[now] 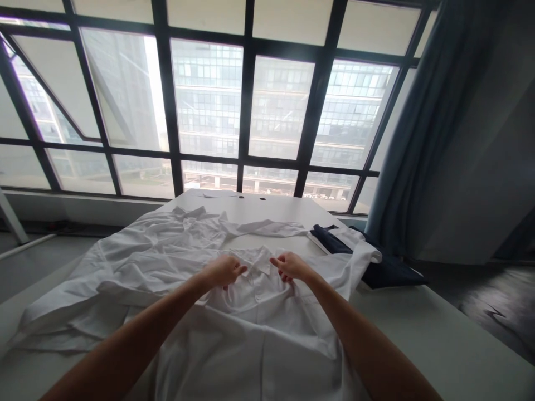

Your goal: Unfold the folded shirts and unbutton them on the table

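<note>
A white button-up shirt [246,340] lies spread in front of me, its collar at the far end and its buttoned front facing up. My left hand [225,271] is closed on the fabric just left of the collar, thumb pointing inward. On the other side, my right hand [290,266] pinches the cloth right of the collar. Between both hands the collar and a few buttons show. One sleeve reaches right, over dark folded clothes. The fingertips under the cloth are partly hidden.
More crumpled white garments [167,239] cover the left of the white table [451,334]. Dark navy folded clothes [388,267] lie at the table's right edge. Behind stand large windows [209,100], with a grey-blue curtain [418,145] on the right.
</note>
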The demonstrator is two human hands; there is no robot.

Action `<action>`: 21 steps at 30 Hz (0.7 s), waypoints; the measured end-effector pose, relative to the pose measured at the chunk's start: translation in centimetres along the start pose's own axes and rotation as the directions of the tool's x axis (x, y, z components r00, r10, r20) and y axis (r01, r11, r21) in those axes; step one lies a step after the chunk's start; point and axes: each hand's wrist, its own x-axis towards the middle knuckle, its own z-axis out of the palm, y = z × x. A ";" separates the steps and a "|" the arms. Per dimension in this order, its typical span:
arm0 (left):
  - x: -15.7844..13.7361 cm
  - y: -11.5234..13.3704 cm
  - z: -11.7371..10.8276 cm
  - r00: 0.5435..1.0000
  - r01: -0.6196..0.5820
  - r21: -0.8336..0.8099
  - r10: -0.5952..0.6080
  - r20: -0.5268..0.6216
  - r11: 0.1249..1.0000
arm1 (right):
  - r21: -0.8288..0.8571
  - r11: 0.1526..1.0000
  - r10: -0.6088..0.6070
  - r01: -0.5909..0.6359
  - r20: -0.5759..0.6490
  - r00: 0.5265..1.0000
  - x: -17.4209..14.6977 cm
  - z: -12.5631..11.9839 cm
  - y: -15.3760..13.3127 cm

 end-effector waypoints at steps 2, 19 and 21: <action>1.9 -0.6 -0.2 0.989 0.126 0.069 -0.121 -0.081 0.990 | 0.059 0.996 0.062 -0.062 0.001 0.998 1.0 0.9 0.0; 4.2 -5.6 2.6 0.893 0.191 -0.310 -0.296 -0.338 0.931 | 0.588 0.762 -0.373 0.271 0.057 0.926 -2.0 0.1 -1.7; 4.6 -5.9 2.6 0.911 0.155 -0.376 -0.279 -0.304 0.914 | 0.622 0.755 -0.367 0.208 0.139 0.920 -2.5 -0.4 -1.9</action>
